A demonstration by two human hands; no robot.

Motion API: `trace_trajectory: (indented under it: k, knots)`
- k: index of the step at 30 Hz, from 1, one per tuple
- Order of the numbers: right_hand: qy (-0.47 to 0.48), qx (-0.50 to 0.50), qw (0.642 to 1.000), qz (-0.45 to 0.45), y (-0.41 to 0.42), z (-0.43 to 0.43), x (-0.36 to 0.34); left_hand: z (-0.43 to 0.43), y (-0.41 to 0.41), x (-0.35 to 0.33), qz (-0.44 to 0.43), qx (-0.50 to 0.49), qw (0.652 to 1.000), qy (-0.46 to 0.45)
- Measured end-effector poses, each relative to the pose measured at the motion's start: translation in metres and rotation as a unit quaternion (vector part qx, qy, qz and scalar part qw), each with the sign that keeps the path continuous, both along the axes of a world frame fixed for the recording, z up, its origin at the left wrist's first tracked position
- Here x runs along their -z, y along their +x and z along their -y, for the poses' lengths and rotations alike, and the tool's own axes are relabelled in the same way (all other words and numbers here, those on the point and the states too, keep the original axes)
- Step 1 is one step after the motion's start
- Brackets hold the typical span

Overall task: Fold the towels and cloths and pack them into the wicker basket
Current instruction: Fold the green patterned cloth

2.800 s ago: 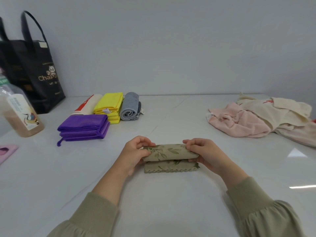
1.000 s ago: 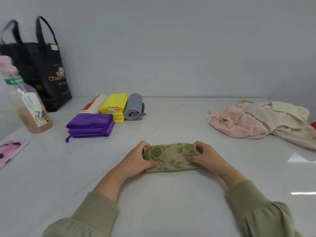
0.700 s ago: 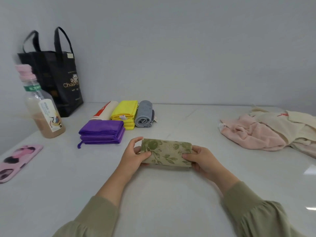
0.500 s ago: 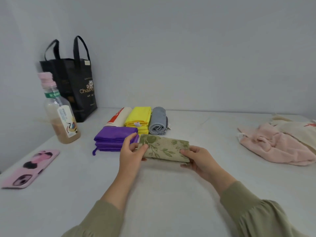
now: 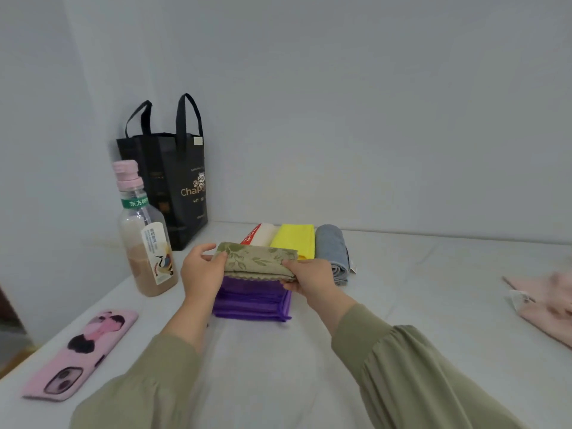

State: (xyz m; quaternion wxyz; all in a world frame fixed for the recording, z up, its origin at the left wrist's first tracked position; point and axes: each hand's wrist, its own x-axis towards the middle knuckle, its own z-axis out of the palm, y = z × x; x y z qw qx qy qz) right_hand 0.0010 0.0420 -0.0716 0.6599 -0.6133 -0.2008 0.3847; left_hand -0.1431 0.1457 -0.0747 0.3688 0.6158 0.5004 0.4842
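From the middle of the table across to the purple stack, the folded leaf-print cloth has been carried, now on or just over that pile. The left hand and right hand each grip an end. No basket is in sight, so packing waits.
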Motion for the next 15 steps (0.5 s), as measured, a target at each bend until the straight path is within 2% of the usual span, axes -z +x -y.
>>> trace_trajectory:
  k: [6,8,9,10,12,13,15]
  knots:
    - [-0.104,0.007,0.992,0.068,-0.007,-0.017,0.016,-0.016,-0.002,0.023,-0.150,0.002,0.989,-0.012]
    - [-0.119,0.010,0.982,0.144,-0.011,-0.014,0.018,-0.013,-0.005,0.026,-0.208,-0.025,0.977,0.048]
    - [-0.123,0.023,0.967,0.220,-0.013,-0.012,0.018,-0.011,-0.005,0.025,-0.239,-0.041,0.964,0.112]
    - [-0.125,0.047,0.941,0.311,-0.014,-0.010,0.019,-0.008,-0.005,0.024,-0.270,-0.043,0.943,0.188]
    - [-0.095,0.109,0.853,0.501,-0.014,-0.008,0.027,-0.001,-0.002,0.022,-0.333,0.003,0.886,0.322]
    - [-0.057,0.126,0.795,0.590,-0.014,-0.008,0.032,0.001,-0.001,0.022,-0.369,0.040,0.859,0.353]
    - [-0.008,0.105,0.684,0.722,-0.013,-0.009,0.045,0.004,0.000,0.026,-0.444,0.117,0.824,0.333]
